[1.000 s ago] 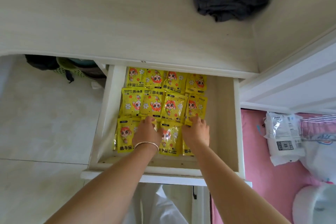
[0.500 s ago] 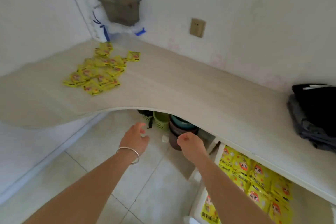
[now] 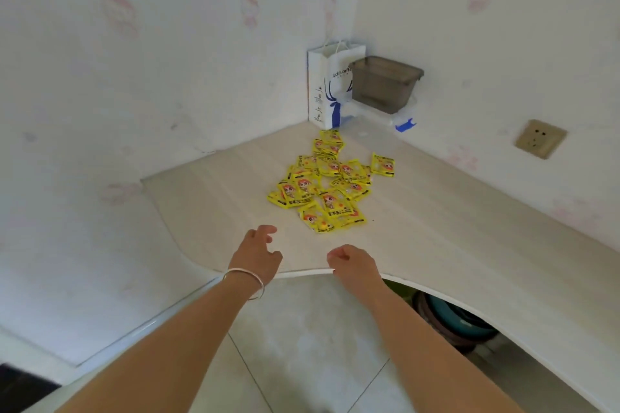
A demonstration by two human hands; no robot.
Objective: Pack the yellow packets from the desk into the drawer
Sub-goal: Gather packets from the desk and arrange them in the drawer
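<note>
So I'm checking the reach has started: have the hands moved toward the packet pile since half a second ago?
Yes. The left hand and right hand were below the desk edge over floor; now they're at it, nearer the yellow packets.

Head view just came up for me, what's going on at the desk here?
A person is reaching both arms toward a pile of yellow packets lying loose on the corner desk. The left hand, with a bracelet at the wrist, and the right hand hover over the desk's front edge, short of the pile, holding nothing. A white paper bag and a grey bin stand in the corner behind the packets. The drawer is out of view.
</note>
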